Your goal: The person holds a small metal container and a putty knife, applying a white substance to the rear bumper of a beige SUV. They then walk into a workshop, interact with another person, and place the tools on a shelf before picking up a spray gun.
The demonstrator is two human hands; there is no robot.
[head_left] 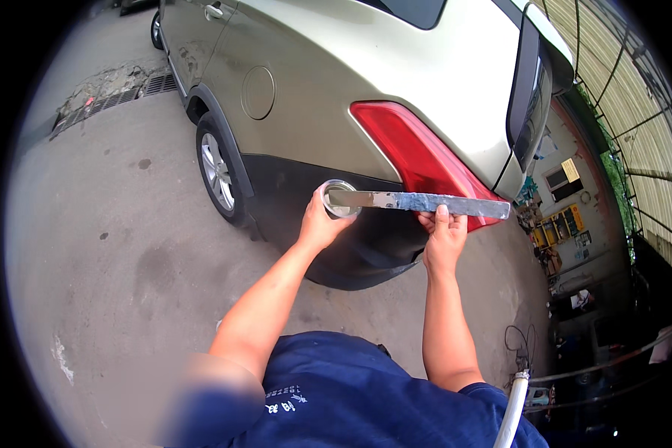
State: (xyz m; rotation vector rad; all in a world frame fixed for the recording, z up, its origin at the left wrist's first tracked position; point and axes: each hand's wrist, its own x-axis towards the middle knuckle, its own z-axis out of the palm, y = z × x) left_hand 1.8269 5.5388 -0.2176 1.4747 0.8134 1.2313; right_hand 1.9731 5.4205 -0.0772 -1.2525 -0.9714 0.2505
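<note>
We count two hands, one cup, one long flat bar and one car. The left hand (319, 224) is curled around the side of the round, clear-rimmed cup (339, 183), its mouth toward us. The right hand (444, 235) pinches the bar (420, 201) from below, thumb on the near face and fingers mostly hidden behind it. The bar runs from the right hand leftward to the cup, its bare end over or inside the mouth; we cannot tell whether it touches the contents. Its middle is blue and its other end, right of the right hand, is grey.

Beyond both hands stands the car (313, 112), with one red tail light (418, 149) above the right hand, one round fuel flap (258, 92) beyond the left hand, and two wheels visible, the rear wheel (217, 172) being nearer to the left hand.

For edges, the dark bumper (276, 187) lies behind the hands and curves to a lower edge between the forearms. We see grey ground (142, 284) spreading wide left of the left hand, and a narrower strip right of the right forearm.
</note>
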